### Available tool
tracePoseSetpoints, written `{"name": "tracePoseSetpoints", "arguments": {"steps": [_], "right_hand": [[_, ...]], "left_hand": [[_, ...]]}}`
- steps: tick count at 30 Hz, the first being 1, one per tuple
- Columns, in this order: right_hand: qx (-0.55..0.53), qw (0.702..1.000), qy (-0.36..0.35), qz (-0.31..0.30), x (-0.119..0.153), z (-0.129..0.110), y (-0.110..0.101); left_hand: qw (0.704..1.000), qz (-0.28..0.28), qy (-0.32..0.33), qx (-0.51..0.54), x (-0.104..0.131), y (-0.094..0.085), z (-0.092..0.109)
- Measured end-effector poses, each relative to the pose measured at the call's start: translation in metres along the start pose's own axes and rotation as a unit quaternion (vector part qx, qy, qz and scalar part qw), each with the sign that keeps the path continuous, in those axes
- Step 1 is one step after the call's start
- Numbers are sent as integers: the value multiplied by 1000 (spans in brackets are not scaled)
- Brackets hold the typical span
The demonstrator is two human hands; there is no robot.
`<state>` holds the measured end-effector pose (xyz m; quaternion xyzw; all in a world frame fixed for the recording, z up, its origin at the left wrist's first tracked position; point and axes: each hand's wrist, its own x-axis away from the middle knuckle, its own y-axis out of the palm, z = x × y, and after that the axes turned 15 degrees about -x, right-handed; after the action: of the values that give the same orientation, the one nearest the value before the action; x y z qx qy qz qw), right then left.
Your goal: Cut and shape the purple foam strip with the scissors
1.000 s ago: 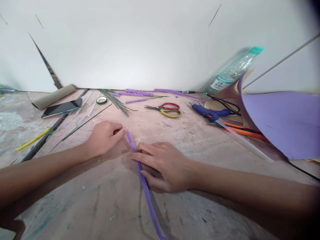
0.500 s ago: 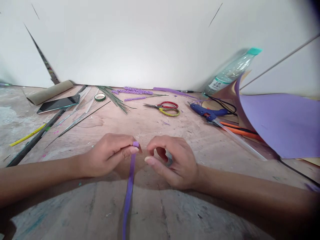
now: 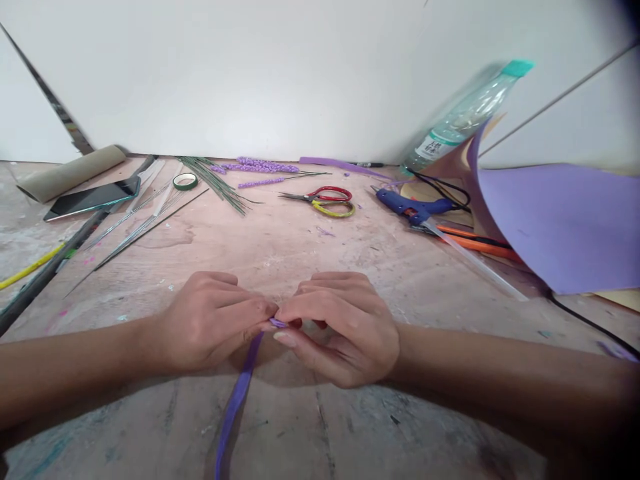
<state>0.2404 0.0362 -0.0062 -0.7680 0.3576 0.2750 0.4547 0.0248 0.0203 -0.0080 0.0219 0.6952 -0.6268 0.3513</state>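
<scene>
Between my two hands is the end of a narrow purple strip (image 3: 236, 395), which looks like foam or paper and trails down toward the lower edge of the view. My left hand (image 3: 210, 323) pinches this end between thumb and forefinger. From the other side, my right hand (image 3: 347, 327) has its thumb and forefinger closed at the same small folded tip. The fingertips partly cover the fold. Beyond the hands lie scissors (image 3: 320, 200) with one red and one yellow handle.
At the back lie purple-covered stems (image 3: 265, 167), green wires (image 3: 215, 183) and green tape (image 3: 185, 181). A phone (image 3: 93, 198) and cardboard tube (image 3: 73, 173) are at left. On the right are a blue glue gun (image 3: 413, 205), plastic bottle (image 3: 465, 120) and purple sheet (image 3: 560, 227).
My right hand has come left to meet my left hand and now touches the strip's end. Both hands sit closer together, and the view has shifted slightly.
</scene>
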Motion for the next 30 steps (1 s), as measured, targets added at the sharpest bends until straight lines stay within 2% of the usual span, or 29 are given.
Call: {"name": "tracePoseSetpoints", "arguments": {"steps": [5, 12, 20, 30], "right_hand": [[-39, 999, 16, 6, 3, 0, -1], [-29, 1000, 5, -9, 1, 2, -1], [-18, 999, 26, -6, 1, 4, 0], [-35, 999, 14, -6, 1, 8, 1]], "left_hand": [[1000, -11, -6, 10, 0, 0, 2], [997, -14, 8, 72, 1, 1, 0], [979, -69, -54, 182, 0, -2, -1], [979, -86, -39, 179, -2, 0, -2]]}}
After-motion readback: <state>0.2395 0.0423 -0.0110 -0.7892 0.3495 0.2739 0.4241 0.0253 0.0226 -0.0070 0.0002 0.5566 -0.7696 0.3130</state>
